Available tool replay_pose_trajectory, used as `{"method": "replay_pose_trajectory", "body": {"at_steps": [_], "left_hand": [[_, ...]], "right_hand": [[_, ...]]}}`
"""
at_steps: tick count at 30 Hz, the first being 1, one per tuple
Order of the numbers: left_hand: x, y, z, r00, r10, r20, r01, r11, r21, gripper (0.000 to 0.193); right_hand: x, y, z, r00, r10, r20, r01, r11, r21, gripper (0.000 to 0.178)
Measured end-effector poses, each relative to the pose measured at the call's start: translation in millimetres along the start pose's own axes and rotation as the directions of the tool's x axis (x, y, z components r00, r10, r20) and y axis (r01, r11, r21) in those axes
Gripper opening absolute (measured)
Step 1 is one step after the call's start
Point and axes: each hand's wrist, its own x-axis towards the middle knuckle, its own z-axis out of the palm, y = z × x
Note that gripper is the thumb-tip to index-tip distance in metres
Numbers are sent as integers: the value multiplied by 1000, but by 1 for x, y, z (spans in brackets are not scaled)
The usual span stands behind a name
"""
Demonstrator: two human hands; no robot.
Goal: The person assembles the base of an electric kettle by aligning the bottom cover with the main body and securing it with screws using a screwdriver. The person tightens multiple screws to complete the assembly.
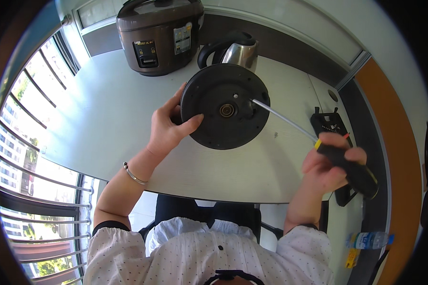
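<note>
The left hand (169, 126) holds the round black kettle base (225, 106) up on its edge over the white table (104, 118) — keep it still. The right hand (330, 164) is closed around the screwdriver (314, 142) — push its tip straight into the screw hole.

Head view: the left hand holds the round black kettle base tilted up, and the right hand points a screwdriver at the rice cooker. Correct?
Not quite. In the head view the right hand aims the screwdriver at the kettle base held by the left hand, not the rice cooker.
</note>
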Motion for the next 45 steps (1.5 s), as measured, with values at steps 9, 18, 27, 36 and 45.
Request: {"method": "replay_pose_trajectory", "body": {"at_steps": [9, 18, 27, 36, 45], "left_hand": [[0, -1, -1, 1000, 2, 12, -2, 1000, 19, 83], [2, -5, -1, 1000, 20, 16, -20, 1000, 17, 83], [2, -4, 0, 1000, 18, 16, -19, 999, 30, 84], [2, -4, 0, 1000, 5, 11, -5, 1000, 31, 86], [1, -5, 1, 1000, 18, -9, -18, 999, 33, 85]], "right_hand": [[-9, -35, 32, 952, 306, 20, -301, 945, -126, 39], [-11, -33, 35, 948, 318, 3, -314, 937, -151, 39], [-12, -32, 37, 946, 323, -7, -320, 933, -165, 38], [-9, -31, 41, 950, 313, 6, -310, 945, -104, 41], [1, -46, 66, 909, 400, -113, -416, 879, -234, 36]]}}
